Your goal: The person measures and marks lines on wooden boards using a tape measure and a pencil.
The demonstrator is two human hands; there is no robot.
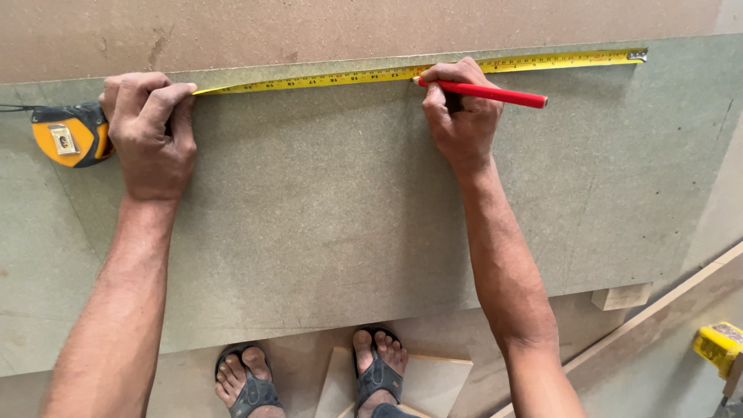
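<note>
A yellow tape measure blade [325, 77] lies stretched along the far edge of a greenish-grey board [333, 209], its metal hook [637, 55] caught at the board's right corner. My left hand [148, 131] presses the blade down near the orange-and-black tape case [70, 135] at the left. My right hand [458, 116] holds a red pencil [487, 94], its tip touching the board right beside the blade, the pencil's body pointing right.
A brown board [348, 27] lies beyond the green one. Below the near edge are my feet in dark sandals [255, 387], small light wood offcuts [433, 383], a wood block [621, 296], a sloping wooden strip [665, 306] and a yellow tool [720, 348] at the right.
</note>
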